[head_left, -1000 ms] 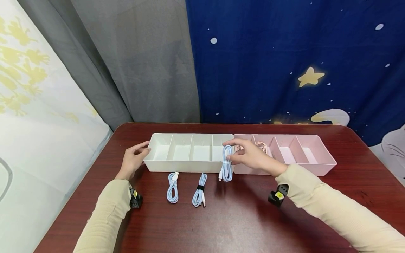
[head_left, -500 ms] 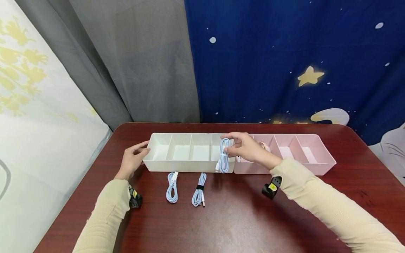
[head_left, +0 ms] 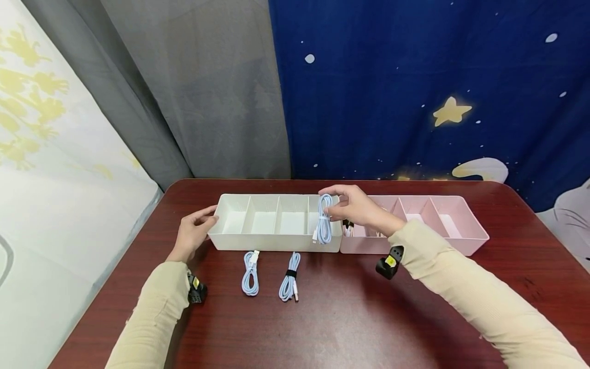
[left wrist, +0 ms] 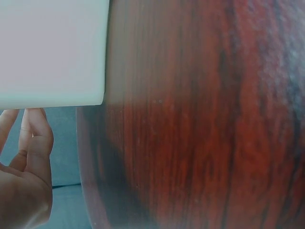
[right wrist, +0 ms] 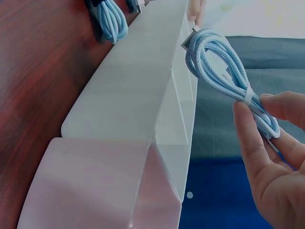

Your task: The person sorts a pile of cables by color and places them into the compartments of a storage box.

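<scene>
My right hand [head_left: 357,207] pinches a coiled light-blue charging cable [head_left: 324,219] between thumb and fingers. The coil hangs over the rightmost compartment of the white divided box [head_left: 272,243]. In the right wrist view, a pale tie wraps the middle of this cable [right wrist: 217,64], and its metal plug points away from the hand. At the box's left end, my left hand [head_left: 192,233] rests its fingertips against the outer wall. On the table in front of the box lie a second blue cable [head_left: 250,279] and a third blue cable [head_left: 288,283] with a black strap.
A pink divided box [head_left: 415,246] stands end to end with the white one. Bundled cables sit in its left compartments, partly hidden by my right hand. The dark red wooden table [head_left: 341,328] ends at the back before grey and blue curtains.
My right hand has carried the blue cable up and slightly left, from the white box's front corner to over its rightmost compartment. The left hand stays put.
</scene>
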Tool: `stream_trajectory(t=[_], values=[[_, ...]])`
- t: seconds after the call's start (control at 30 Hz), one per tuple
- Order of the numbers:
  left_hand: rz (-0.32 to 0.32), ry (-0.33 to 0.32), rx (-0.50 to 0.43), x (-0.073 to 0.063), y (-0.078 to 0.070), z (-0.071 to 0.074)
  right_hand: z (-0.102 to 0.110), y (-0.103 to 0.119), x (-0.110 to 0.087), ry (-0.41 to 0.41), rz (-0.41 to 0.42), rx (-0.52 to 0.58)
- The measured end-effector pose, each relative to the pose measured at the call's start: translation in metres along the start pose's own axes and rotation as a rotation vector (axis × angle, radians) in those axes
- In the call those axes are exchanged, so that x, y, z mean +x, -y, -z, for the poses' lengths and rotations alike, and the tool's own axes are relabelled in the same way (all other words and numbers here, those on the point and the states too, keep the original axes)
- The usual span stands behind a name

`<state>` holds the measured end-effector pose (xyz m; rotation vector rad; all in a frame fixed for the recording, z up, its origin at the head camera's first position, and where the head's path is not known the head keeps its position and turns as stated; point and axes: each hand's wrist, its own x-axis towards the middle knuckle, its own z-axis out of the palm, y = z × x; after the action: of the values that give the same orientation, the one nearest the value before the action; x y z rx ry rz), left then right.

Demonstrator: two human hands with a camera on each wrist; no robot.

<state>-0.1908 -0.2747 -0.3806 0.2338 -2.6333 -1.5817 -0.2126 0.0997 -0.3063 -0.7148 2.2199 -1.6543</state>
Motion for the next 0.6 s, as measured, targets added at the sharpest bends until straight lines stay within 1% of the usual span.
stream_trajectory(t=[0.2,0.33,0.47,0.6], values=[[-0.004,-0.002,0.002,0.001,0.001,0.000,0.003,-0.001,0.005,-0.013,-0.001,0.013],[-0.005,0.001,-0.004,0.000,0.000,0.000,0.007,-0.005,0.008,-0.002,0.002,0.013],[-0.007,0.004,-0.003,0.000,0.001,0.000,0.010,-0.006,0.012,0.006,-0.015,0.009],[-0.004,0.005,-0.003,0.001,0.001,0.000,0.011,-0.008,0.016,-0.007,-0.035,0.005]])
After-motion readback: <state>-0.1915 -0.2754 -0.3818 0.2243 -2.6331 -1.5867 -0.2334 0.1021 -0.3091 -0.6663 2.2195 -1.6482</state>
